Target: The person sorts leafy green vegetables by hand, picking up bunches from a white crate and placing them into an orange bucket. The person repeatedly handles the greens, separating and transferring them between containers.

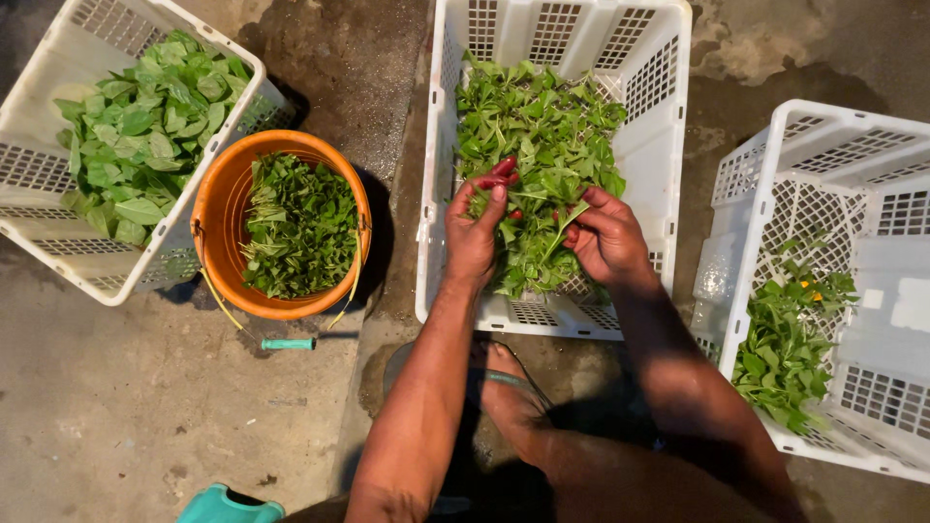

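Head view: the left hand is closed in a pinch grip, thumb and forefinger meeting on a leafy sprig at the top of the pile of green leaves. The right hand is likewise pinched shut, its fingertips gripping a leaf stem just beside the left hand. Both hands work over the near half of the middle white crate, which holds the pile against its slotted floor. A sandalled foot rests on the concrete floor just below that crate, between the forearms. To the right stands a second white crate with a smaller heap of greens in its near corner. To the left sits an orange bucket filled with darker leaves, touching a third white crate of broad leaves. A teal handle lies on the floor near the bucket
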